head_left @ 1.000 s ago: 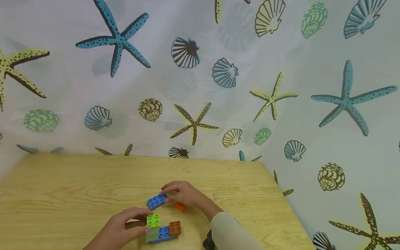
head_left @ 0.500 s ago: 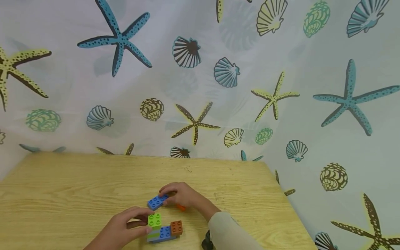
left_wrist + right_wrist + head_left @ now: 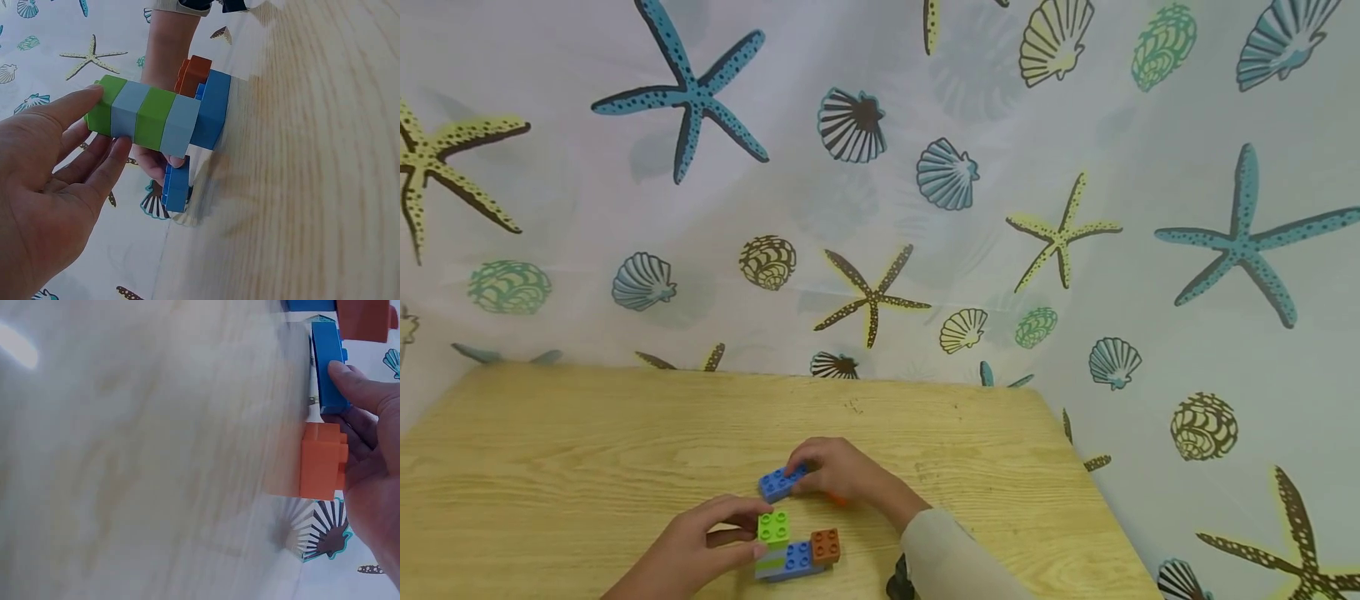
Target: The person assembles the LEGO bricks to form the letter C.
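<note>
In the left wrist view, a stack of green and grey-blue toy bricks (image 3: 153, 119) rises from a blue brick (image 3: 215, 109) that also bears a brown-red brick (image 3: 195, 72). Thumb and fingers of my left hand (image 3: 696, 542) grip the upper part of this stack. Beyond the stack, my right hand (image 3: 846, 473) pinches a separate blue studded brick (image 3: 781, 483) at its right end. An orange brick (image 3: 320, 464) lies close beside that blue brick, mostly covered by my right hand in the head view.
Both hands work over a wooden tabletop (image 3: 587, 450). Behind it and along its right side hangs a white cloth (image 3: 887, 208) printed with starfish and shells. A small black object (image 3: 900, 581) shows near the right sleeve (image 3: 955, 558).
My right fingers have closed in over the end of the blue brick and now pinch it. The left hand keeps its hold on the stack. The head view has shifted slightly.
</note>
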`<action>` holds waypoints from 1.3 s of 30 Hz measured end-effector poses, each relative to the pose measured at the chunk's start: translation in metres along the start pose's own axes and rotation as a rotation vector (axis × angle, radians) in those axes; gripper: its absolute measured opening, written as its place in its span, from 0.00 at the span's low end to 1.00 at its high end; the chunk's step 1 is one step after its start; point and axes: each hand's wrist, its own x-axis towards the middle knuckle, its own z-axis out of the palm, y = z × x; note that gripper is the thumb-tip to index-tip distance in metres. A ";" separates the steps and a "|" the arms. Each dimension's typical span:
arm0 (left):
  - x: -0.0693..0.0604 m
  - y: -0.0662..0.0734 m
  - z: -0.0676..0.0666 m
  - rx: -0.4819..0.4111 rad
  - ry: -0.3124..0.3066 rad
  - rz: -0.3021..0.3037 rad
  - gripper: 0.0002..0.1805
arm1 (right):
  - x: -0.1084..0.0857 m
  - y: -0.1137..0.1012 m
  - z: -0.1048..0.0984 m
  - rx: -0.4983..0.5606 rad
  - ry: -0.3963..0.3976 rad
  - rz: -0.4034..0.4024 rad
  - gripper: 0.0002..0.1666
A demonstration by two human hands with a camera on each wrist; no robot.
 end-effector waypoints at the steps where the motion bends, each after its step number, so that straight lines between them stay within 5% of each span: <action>1: 0.000 0.000 0.000 -0.001 0.001 0.001 0.32 | -0.001 -0.001 -0.001 -0.008 0.013 0.001 0.06; 13: 0.002 0.001 0.000 -0.016 -0.004 -0.001 0.33 | -0.028 -0.011 -0.011 0.136 0.073 -0.050 0.11; 25: 0.002 -0.001 0.001 -0.003 0.009 0.015 0.31 | -0.057 -0.029 -0.022 0.015 0.103 -0.233 0.15; 39: 0.002 0.003 0.002 0.000 0.041 -0.042 0.30 | -0.087 -0.048 -0.031 0.058 0.182 -0.372 0.15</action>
